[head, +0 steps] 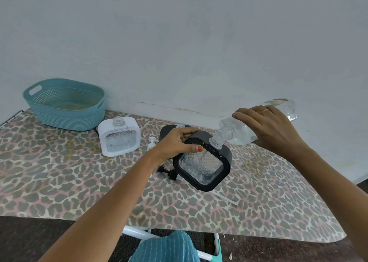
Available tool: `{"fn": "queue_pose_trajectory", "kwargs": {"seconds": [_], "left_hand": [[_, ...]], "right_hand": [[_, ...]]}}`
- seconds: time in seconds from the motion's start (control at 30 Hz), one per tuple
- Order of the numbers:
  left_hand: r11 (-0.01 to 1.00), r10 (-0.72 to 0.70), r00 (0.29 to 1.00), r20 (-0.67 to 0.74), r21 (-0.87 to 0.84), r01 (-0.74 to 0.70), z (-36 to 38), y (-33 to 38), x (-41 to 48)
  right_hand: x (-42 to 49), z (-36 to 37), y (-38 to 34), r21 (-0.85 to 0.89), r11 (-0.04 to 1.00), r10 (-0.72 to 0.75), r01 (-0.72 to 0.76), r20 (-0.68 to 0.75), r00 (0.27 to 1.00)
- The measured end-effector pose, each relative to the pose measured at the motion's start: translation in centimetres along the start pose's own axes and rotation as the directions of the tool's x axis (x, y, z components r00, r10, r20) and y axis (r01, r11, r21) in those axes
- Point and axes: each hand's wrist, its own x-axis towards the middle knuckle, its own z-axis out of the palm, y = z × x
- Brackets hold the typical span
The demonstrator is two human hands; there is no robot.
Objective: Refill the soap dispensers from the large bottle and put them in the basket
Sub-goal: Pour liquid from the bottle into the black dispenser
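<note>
A pale wall [179, 42] backs a leopard-print ironing board [79, 192] with a teal basket [65, 120] at its far left. Right of the basket, the right hand [272, 130] grips the large clear bottle [239, 130], which slants down-left with its mouth at the neck of the black soap dispenser [203, 168]. The left hand [175, 144] clasps the dispenser tilted, and the bottle's label is unreadable.

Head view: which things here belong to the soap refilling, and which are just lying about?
In the job: large clear plastic bottle, black-framed clear dispenser, white-framed clear dispenser, teal plastic basket, loose black pump tops.
Lying about: leopard-print table cover, teal striped cloth.
</note>
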Motion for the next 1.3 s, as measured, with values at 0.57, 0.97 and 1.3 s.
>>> {"fn": "queue_pose_trajectory", "kwargs": {"seconds": [0.57,0.97,1.3], "left_hand": [[1.0,-0.007,1.0,0.0,0.017,0.007,0.17,0.3,-0.04],[1.0,-0.025,1.0,-0.017,0.013,0.026,0.34,0.48,-0.02],[1.0,-0.02,1.0,-0.008,0.017,0.021,0.37,0.27,0.11]], "right_hand": [[-0.03,-0.2,0.2,-0.004,1.0,-0.004,0.004,0.013,1.0],[-0.24,-0.03,0.22,-0.001,1.0,0.006,-0.006,0.019,1.0],[-0.38,-0.03,0.4,-0.015,1.0,0.003,-0.002,0.038,0.999]]}}
